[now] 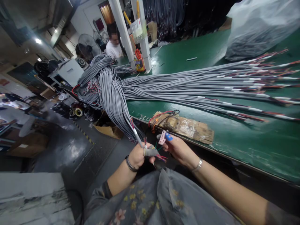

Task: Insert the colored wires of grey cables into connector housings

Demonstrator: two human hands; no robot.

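Left hand (137, 156) clenches the grey cable (136, 133), which slants up-left from the fist, wire ends poking rightward; right hand (179, 149) pinches a pink connector (162, 138)

grey cables (164, 87), green table (246, 140), floral sleeve (145, 200)

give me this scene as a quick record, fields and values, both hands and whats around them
setting: workshop, long green table
left hand: closed around the end of a grey cable, with thin coloured wires sticking out
right hand: pinching a small pink piece close to those wires
on table: big cable bundle, spilling over the left edge; worn cardboard pad at the near edge; plastic bag far right
background: person in a white shirt
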